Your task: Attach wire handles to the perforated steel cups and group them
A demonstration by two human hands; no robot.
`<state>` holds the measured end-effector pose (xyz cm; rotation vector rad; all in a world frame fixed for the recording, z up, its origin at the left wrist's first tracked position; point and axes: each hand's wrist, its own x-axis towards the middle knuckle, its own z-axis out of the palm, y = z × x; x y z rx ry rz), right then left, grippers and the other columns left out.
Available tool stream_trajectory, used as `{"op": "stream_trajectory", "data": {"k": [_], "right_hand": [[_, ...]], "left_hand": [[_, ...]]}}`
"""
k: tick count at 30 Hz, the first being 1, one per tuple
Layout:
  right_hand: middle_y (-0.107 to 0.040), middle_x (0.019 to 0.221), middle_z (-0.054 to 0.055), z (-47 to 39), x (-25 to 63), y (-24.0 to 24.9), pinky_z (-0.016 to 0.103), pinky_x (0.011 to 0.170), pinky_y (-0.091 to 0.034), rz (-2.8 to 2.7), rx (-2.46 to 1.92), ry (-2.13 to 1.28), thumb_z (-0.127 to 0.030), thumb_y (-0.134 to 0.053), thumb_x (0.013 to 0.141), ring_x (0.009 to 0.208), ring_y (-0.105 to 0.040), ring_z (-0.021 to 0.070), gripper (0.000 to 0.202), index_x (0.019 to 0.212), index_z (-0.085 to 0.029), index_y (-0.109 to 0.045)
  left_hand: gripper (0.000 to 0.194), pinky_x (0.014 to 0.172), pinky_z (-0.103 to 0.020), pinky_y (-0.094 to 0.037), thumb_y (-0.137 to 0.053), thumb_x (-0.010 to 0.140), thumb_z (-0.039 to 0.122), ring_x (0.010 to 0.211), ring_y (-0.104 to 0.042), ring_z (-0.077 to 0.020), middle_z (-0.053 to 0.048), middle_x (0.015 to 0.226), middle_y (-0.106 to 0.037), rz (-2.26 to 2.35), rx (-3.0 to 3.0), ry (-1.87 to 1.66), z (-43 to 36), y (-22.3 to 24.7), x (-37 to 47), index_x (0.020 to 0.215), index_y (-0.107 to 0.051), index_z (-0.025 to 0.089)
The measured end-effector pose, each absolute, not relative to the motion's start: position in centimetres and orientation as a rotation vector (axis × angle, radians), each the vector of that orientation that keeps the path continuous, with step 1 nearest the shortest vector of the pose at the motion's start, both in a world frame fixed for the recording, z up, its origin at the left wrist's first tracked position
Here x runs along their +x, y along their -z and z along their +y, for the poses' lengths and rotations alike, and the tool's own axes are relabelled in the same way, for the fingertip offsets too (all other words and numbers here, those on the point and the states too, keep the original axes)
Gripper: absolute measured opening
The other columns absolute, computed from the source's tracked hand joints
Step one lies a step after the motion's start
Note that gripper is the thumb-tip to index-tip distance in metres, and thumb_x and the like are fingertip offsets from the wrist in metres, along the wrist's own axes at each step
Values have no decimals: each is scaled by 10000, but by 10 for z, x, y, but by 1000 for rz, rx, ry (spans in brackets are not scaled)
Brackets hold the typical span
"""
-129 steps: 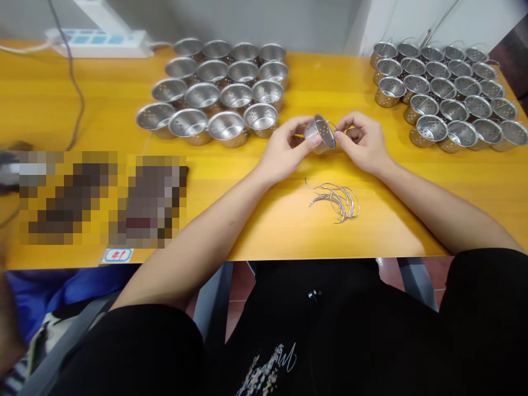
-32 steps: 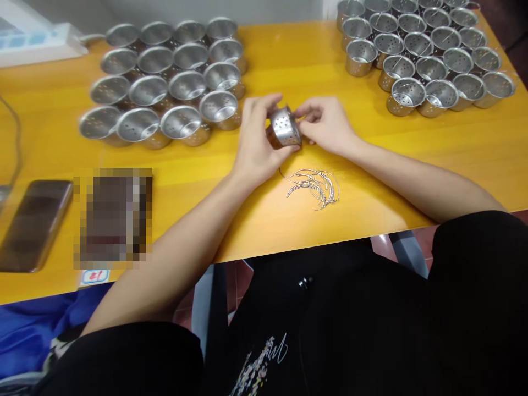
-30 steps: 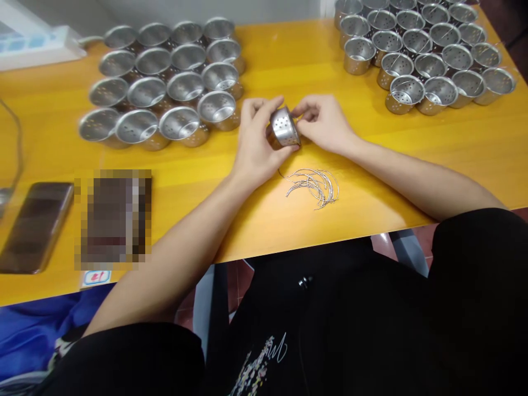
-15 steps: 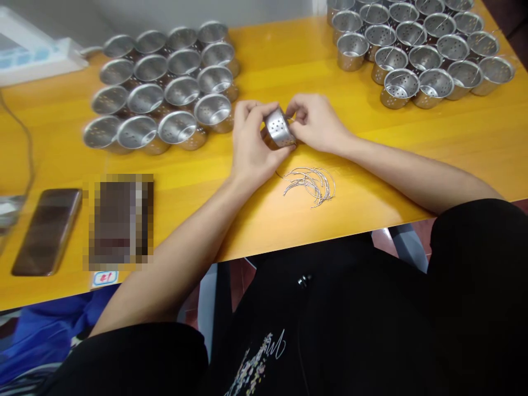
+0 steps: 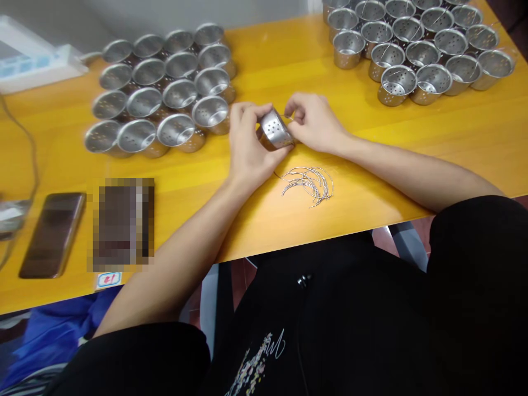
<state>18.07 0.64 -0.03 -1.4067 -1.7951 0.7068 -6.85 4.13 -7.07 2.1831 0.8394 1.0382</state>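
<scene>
My left hand (image 5: 249,146) grips a perforated metal cup (image 5: 275,130), which lies tilted on its side between thumb and fingers above the table. At the cup's right edge, my right hand (image 5: 315,122) pinches a thin wire (image 5: 287,117); most of that wire is hidden by the fingers and cup. Just below the hands, a loose bunch of curved thin wires (image 5: 315,184) rests on the yellow table (image 5: 256,231).
Rows of metal cups (image 5: 180,132) stand at the left. More cups, several with wires across them, stand at the back right (image 5: 396,82). A phone (image 5: 53,235), a blurred-out dark object (image 5: 119,225), a small label (image 5: 109,280) and a white power strip (image 5: 41,69) lie on the left.
The view has shifted slightly. My right hand's fingertips are a little farther from the cup, and a short piece of wire now shows between them. My left hand keeps its grip on the cup.
</scene>
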Motion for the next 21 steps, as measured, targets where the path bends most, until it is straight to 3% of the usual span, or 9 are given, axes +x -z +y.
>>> {"op": "stream_trajectory", "data": {"k": [9, 14, 21], "right_hand": [[-782, 919, 40, 8, 179, 1, 449, 1044, -663, -1818, -1384, -710, -183, -879, 992, 988, -782, 320, 154, 1057, -252, -758], [-774, 912, 39, 7, 179, 1, 440, 1038, -658, -1799, -1370, -722, -170, -878, 985, 982, -782, 313, 160, 1042, -248, -751], [-762, 922, 17, 6, 181, 6, 392, 975, -645, -1699, -1309, -812, -210, -856, 1036, 950, -765, 277, 125, 1092, -259, -756]], "left_hand": [[1022, 1440, -973, -322, -902, 961, 1000, 1845, -271, -551, -102, 1665, -698, 874, 2178, -1078, 38, 67, -69, 1729, -558, 421], [1067, 1433, -1015, -296, -811, 1027, 1010, 1880, -205, -563, -102, 1672, -707, 840, 2241, -895, 39, 67, -71, 1849, -461, 425], [1118, 1354, -1051, -434, -1065, 787, 951, 1723, -403, -615, -87, 1697, -628, 900, 2154, -1172, 51, 81, -74, 1711, -628, 497]]}}
